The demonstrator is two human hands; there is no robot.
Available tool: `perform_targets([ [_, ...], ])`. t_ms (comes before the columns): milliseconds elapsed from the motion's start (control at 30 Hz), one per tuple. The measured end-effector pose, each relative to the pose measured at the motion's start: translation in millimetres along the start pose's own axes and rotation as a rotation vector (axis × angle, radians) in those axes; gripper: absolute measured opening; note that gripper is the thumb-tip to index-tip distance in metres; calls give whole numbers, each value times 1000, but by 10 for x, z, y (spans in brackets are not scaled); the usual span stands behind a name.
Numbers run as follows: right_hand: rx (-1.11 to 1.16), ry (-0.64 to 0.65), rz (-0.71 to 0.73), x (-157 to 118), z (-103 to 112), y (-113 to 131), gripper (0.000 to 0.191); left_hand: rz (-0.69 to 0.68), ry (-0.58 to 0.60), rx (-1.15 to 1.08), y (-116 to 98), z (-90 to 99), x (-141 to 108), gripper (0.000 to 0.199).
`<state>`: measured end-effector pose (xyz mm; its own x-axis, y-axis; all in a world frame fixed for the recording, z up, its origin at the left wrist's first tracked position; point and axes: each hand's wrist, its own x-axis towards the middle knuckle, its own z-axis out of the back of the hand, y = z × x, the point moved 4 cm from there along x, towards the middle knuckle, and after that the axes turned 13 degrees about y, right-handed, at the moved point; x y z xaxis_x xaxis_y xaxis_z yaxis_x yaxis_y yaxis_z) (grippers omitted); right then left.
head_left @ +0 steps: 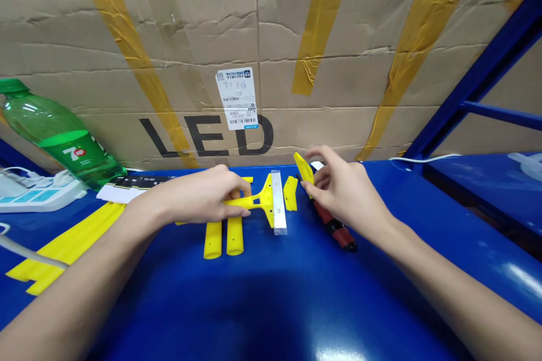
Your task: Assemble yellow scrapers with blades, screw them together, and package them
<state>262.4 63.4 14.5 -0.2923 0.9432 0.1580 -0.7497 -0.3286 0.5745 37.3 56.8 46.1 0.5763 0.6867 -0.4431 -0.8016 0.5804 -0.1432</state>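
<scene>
My left hand (215,194) is closed around the handle of a yellow scraper (266,201), whose wide head points right. A flat silvery blade (278,203) lies across the end of that head. Between thumb and fingers, my right hand (339,180) pinches a small yellow plastic plate (304,172), held up on edge. A similar yellow plate (291,193) rests on the table just right of the blade. Under my right hand lies a red and black tool (339,231), partly covered. Two yellow tubes (234,237) sit below my left hand.
Long yellow strips (71,242) and a black-and-white box (141,185) lie at left, partly behind my left arm. A green 7up bottle (63,135) leans by a white power strip (42,194). A large cardboard box (203,22) stands behind the blue table (254,304); a blue metal frame (470,79) rises right.
</scene>
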Motion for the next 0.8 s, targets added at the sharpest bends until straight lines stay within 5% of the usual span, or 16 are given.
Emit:
perform_targets([
  [67,375,-10,-73,-38,-9,-115,47,-12,6,2,-2,-18,17,24],
  [167,835,3,-209,-65,-64,-236,24,-17,20,-16,-1,-35,33,24],
  [267,1115,92,-214,-59,-133,-246,34,-9,32,-27,-8,-33,33,24],
  [567,1197,200,-111,-64,-242,-216,35,-19,14,-52,-20,-25,22,22],
  [800,1027,230,-109,-124,-280,-100,68,-37,-23,0,-23,-31,25,23],
])
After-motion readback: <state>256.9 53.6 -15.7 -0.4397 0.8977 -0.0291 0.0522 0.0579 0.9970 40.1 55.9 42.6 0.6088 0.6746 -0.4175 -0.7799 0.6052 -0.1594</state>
